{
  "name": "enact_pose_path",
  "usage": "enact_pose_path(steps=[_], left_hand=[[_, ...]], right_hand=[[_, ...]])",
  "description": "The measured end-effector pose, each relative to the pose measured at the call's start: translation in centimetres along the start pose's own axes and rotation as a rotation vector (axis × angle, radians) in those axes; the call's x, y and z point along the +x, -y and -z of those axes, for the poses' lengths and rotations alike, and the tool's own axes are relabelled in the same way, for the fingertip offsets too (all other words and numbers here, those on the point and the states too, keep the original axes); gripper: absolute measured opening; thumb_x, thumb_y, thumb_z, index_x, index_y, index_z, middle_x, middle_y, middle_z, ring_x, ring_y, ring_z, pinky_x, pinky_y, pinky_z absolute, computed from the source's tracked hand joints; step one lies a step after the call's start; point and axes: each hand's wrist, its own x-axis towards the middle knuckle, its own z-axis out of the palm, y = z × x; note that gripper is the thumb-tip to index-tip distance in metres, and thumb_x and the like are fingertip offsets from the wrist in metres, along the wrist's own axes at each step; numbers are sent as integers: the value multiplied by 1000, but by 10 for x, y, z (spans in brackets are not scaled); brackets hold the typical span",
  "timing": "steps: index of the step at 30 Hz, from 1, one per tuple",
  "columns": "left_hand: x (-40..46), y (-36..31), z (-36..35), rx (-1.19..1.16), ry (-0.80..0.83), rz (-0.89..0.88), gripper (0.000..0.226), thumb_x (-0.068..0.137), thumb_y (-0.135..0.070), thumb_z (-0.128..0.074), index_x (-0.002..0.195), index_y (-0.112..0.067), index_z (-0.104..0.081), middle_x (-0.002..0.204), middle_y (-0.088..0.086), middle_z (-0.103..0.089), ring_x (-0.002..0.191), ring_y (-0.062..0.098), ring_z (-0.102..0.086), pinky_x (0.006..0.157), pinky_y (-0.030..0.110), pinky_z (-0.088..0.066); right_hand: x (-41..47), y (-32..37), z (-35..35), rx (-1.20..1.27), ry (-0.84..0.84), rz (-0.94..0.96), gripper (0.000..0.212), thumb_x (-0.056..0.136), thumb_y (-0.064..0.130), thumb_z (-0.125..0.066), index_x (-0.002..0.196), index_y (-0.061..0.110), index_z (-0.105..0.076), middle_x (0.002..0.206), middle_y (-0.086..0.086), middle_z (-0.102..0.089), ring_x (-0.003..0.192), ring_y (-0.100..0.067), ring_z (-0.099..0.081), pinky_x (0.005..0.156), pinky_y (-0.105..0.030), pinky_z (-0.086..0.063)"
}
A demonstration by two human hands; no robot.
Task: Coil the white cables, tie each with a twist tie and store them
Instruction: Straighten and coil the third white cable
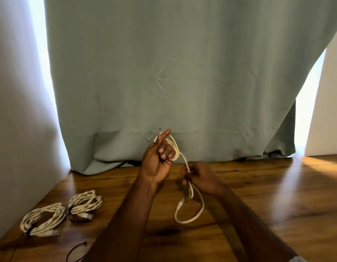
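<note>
A white cable (199, 210) runs between both hands above the wooden table (258, 195). My left hand (157, 161) is raised palm up, with several turns of the cable wound around its curled fingers and its index finger pointing up. My right hand (199, 176) sits lower right and pinches the strand coming off those turns. Below it the loose end hangs in a loop with its clear plug (181, 202) dangling. Two coiled, tied white cables lie at the left: one (44, 219) nearer me, one (85, 202) behind it.
A loose black twist tie (77, 251) lies near the front edge, left of my left forearm. A grey-green curtain (173, 82) hangs behind the table and bunches on its far edge. A white wall closes the left side.
</note>
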Motion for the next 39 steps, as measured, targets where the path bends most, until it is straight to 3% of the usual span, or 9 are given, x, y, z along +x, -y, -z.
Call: enact_pose_path(steps=[7, 15, 19, 23, 26, 29, 33, 37, 39], left_hand=[[4, 9, 7, 65, -172, -102, 31, 91, -17, -55, 118, -3, -55, 61, 1, -57, 54, 12, -56, 54, 26, -52], [-8, 38, 20, 1086, -134, -268, 16, 105, -22, -45, 114, -34, -50, 70, 5, -59, 60, 11, -58, 64, 32, -52], [-13, 44, 44, 1358, -156, -262, 37, 104, -27, -48, 137, -12, -52, 123, 0, -62, 112, 11, -59, 98, 29, -47], [-23, 53, 47, 1379, -172, -212, 25, 104, -23, -48, 125, -14, -57, 110, -5, -57, 95, -4, -55, 94, 32, -48], [-19, 55, 51, 1410, -291, -218, 27, 104, -23, -48, 119, -6, -62, 109, -3, -59, 100, 10, -56, 92, 34, -46], [-12, 53, 59, 1381, -435, -216, 26, 103, -19, -49, 87, -3, -61, 85, 10, -62, 83, 25, -61, 74, 38, -46], [-5, 50, 71, 1274, -585, -118, 30, 103, -24, -49, 79, -8, -58, 84, 15, -63, 84, 34, -63, 72, 42, -48], [-2, 50, 73, 1250, -657, -85, 28, 103, -22, -47, 85, -4, -61, 91, 18, -64, 87, 34, -61, 69, 34, -40], [-1, 51, 73, 1239, -698, -82, 28, 102, -21, -48, 90, 0, -63, 95, 20, -65, 89, 34, -61, 71, 33, -39]], right_hand=[[-11, 24, -19, 511, 377, -197, 26, 95, -3, -41, 100, 2, -67, 58, -10, -46, 45, -17, -42, 47, -26, -41], [-19, 26, -9, 561, 604, -411, 49, 106, 37, -34, 88, 7, -67, 62, -6, -51, 49, -15, -49, 53, -30, -53], [-16, 21, 1, 695, 649, -439, 52, 103, 36, -33, 93, 2, -70, 69, -8, -60, 54, -15, -59, 55, -30, -57], [-14, 10, 7, 662, 634, -493, 48, 103, 32, -35, 111, -1, -68, 84, -15, -68, 68, -21, -67, 68, -38, -60], [-16, 2, 11, 697, 603, -531, 38, 104, 28, -40, 116, 4, -66, 103, -24, -70, 89, -35, -72, 72, -47, -61], [-16, -6, 15, 589, 422, -419, 25, 104, 7, -42, 119, 5, -61, 106, -26, -71, 86, -36, -72, 60, -37, -60], [-17, -21, 32, 335, 404, -219, 34, 93, -15, -46, 111, 5, -67, 106, -18, -70, 80, -22, -67, 54, -21, -52], [-24, -13, 45, 403, 702, -259, 34, 96, 17, -66, 129, 15, -61, 114, -14, -71, 81, -17, -69, 54, -22, -49], [-21, -5, 42, 181, 754, -232, 44, 87, 34, -75, 128, 23, -64, 113, -5, -73, 87, -14, -67, 57, -25, -44]])
